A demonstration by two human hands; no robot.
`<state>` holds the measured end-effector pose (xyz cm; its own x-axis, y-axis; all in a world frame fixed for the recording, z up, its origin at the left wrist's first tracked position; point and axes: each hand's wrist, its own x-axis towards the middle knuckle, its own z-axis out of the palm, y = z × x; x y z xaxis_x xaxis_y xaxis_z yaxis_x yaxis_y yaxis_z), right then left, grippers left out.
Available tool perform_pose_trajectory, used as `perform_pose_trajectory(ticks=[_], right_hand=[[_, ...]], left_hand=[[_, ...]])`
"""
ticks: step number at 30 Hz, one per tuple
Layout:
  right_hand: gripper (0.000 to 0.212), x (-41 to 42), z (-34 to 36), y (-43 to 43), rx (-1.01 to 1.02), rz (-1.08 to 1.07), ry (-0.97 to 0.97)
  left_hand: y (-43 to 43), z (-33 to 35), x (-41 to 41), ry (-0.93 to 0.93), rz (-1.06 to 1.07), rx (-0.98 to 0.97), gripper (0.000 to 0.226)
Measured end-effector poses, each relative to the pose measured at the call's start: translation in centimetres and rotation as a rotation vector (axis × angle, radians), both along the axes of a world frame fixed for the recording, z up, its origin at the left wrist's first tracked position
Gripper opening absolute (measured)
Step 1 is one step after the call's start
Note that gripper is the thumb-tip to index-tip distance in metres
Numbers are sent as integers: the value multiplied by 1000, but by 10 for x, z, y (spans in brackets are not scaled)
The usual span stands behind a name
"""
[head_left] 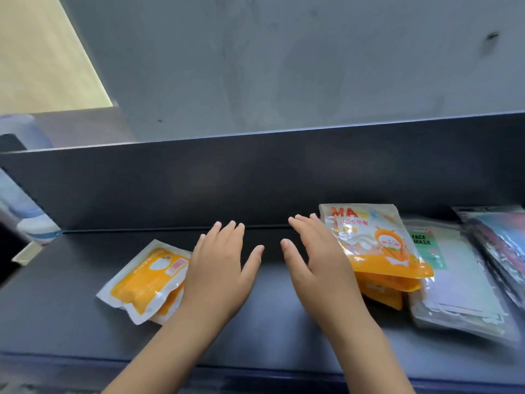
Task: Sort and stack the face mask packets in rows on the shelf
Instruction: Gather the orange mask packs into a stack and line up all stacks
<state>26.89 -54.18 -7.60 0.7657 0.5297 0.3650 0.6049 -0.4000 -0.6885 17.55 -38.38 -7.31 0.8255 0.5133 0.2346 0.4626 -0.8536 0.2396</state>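
Observation:
Both of my hands lie flat with straight fingers over the dark shelf (71,302). My left hand (218,268) sits beside a small pile of white-and-orange mask packets (145,282), its outer edge against them. My right hand (318,263) is next to a stack of orange cartoon mask packets (380,245), whose top packet reads "MA". Between the two hands the shelf is bare. Neither hand holds anything.
To the right lies a stack of pale clear packets (460,285) labelled "FACE MASK", then darker colourful packets (500,245) at the far right edge. A dark back panel (255,177) runs behind the shelf. Blurred white bottles (25,211) stand at the left.

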Motion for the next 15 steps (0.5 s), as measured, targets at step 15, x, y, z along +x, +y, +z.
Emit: perform_pose_trajectory(ticks=[15], right_hand=[[55,-27,-21,63,-177,163,249]], left_hand=[[74,-1,-32,-15,237,-132,63]])
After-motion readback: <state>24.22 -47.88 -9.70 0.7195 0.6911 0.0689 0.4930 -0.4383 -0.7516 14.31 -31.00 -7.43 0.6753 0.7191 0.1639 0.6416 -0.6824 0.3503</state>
